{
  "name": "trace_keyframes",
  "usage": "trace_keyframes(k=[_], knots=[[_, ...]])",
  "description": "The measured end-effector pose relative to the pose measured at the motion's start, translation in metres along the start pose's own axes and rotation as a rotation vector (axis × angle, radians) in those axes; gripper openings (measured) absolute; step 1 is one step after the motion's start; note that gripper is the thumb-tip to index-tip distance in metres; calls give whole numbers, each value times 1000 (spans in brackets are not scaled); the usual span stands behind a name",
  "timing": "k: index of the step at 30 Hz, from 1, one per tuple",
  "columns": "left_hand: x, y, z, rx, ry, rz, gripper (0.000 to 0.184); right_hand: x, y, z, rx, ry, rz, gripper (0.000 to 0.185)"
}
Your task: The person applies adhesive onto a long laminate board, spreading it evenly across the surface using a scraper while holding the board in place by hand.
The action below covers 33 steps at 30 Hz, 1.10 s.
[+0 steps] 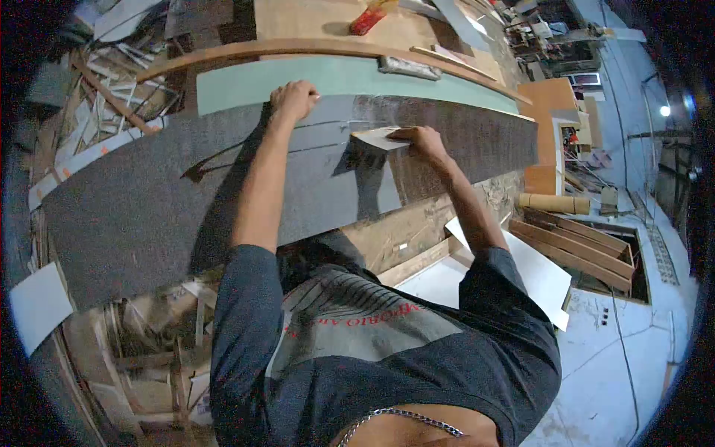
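A long dark grey sheet point(141, 201) lies across the bench in front of me, with darker, wet-looking patches and streaks on its right half. My right hand point(426, 141) grips a small flat pale piece of board point(378, 139), tilted with its edge at the sheet's surface. My left hand point(296, 100) is closed, its fingers curled down at the sheet's far edge; whatever is in them is hidden. Beyond that edge runs a pale green board point(238, 83), close to my left knuckles.
A wooden strip point(298, 48) borders the green board, and a wrapped grey bundle point(410, 68) lies on it. Farther back is a red container point(369, 18). Wood scraps point(126, 86) pile up at left. White panels point(532, 287) and a wooden frame point(573, 249) are at right.
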<state>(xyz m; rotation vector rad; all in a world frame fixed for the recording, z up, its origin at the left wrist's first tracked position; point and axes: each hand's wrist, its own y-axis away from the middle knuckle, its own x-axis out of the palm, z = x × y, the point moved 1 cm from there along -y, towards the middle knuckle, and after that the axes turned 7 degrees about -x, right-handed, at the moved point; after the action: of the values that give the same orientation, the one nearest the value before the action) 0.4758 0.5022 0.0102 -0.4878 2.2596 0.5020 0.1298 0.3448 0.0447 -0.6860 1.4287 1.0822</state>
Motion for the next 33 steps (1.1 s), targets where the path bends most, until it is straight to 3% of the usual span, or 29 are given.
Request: trace_keyframes(k=[3, 7, 13, 15, 16, 18, 20, 21, 22, 25, 26, 27, 28, 29, 30, 31, 33], knots=[[-2, 5, -3, 3, -48, -51, 21, -15, 21, 20, 5, -48, 100, 60], [1, 3, -4, 24, -98, -51, 22, -36, 47, 65, 129, -61, 164, 54], [0, 0, -10, -8, -138, -20, 23, 18, 114, 53, 156, -150, 79, 47], [11, -9, 6, 125, -80, -70, 25, 48, 149, 54, 188, -87, 101, 46], [12, -9, 5, 94, -125, -74, 27, 55, 169, 62, 197, -114, 110, 43], [13, -7, 3, 33, -193, -85, 30, 56, 208, 88, 214, -18, 359, 40], [11, -7, -6, 54, -240, -103, 31, 157, 274, 90, 321, -316, 392, 35], [11, -5, -7, 51, -239, -127, 32, 176, 315, 104, 313, -317, 207, 34], [15, -3, -3, 24, -234, -151, 32, 227, 343, 109, 504, -209, 147, 34], [27, -23, 25, 86, -123, -120, 33, 223, 409, 158, 837, -599, -65, 20], [35, -32, 33, -1, -263, -201, 34, 251, 429, 168, 876, -579, -221, 23], [31, -27, 25, -84, -285, -154, 36, 235, 439, 187, 1013, -734, -294, 27], [22, -10, 8, -81, -299, -148, 36, 235, 446, 202, 1015, -783, -563, 32], [15, 5, -10, -169, -369, -138, 37, 270, 458, 203, 1074, -715, -542, 36], [10, 17, -18, -150, -345, -174, 41, 255, 458, 215, 1103, -969, -615, 39], [5, 12, -10, -158, -357, -187, 41, 234, 447, 223, 1088, -985, -614, 39], [14, -12, 8, -230, -264, -110, 44, 201, 425, 232, 1110, -1191, -841, 38]])
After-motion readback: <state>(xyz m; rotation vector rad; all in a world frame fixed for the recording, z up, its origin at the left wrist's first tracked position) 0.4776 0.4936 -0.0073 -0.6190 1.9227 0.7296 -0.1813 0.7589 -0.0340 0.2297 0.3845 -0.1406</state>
